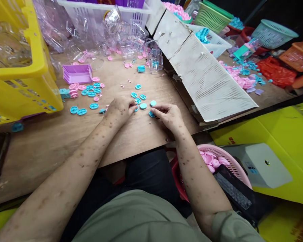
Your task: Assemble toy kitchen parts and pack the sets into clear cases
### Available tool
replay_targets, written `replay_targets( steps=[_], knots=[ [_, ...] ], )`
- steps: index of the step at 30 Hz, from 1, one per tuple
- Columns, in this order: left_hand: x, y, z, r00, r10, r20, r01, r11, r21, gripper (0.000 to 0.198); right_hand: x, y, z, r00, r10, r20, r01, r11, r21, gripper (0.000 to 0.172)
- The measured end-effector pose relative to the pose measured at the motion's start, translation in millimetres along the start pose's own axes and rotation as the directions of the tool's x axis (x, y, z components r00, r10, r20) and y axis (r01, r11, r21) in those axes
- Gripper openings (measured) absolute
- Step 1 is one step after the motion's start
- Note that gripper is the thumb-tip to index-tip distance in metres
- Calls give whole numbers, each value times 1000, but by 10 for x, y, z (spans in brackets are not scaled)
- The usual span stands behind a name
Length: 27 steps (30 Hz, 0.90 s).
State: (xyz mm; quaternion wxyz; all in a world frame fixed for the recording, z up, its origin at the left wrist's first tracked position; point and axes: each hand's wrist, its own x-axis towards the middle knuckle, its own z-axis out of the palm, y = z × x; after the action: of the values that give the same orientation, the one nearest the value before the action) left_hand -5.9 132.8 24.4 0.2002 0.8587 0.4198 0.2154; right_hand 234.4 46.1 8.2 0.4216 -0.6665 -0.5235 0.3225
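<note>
My left hand (120,109) is over the wooden table with its fingers pinched on a blue plastic disc (136,108), only partly visible. My right hand (168,116) has thumb and fingers closed at another blue disc (152,114), low at the tabletop. Between the hands lies a smooth-faced blue disc (143,106), and a similar one (153,103) sits just beyond my right fingertips. Several spoked blue discs (142,96) lie slightly farther off. To the left are more blue discs (94,106), pink discs (96,79) and a purple tray-like part (77,74).
A yellow basket (44,77) stands at the left. Clear plastic shells (131,47) pile up at the back before a white crate (83,13). A cardboard divider (192,64) borders the right. Below the table edge is a pink basket (238,166) with pink parts.
</note>
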Motion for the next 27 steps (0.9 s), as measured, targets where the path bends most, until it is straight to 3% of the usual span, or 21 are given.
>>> replay_targets(
  steps=[3,14,21,25,27],
  knots=[
    [4,24,25,1000,20,-1,-20,998,67,13,-5,10,26,1000,-6,-27,4,996,-85,29],
    [-55,172,37,999,19,29,-23,992,124,16,2,-81,48,999,-4,-36,-1,991,-136,20],
    [-64,175,108,999,30,10,-31,993,110,14,-58,-58,120,987,-139,-80,109,946,-305,17],
    [-121,113,-119,998,36,-53,-34,999,42,43,-95,-18,140,975,-199,-100,158,935,-317,16],
    [-212,-24,-365,994,14,-107,-10,999,38,40,-135,-6,137,967,-233,-102,193,933,-304,17]
  ],
)
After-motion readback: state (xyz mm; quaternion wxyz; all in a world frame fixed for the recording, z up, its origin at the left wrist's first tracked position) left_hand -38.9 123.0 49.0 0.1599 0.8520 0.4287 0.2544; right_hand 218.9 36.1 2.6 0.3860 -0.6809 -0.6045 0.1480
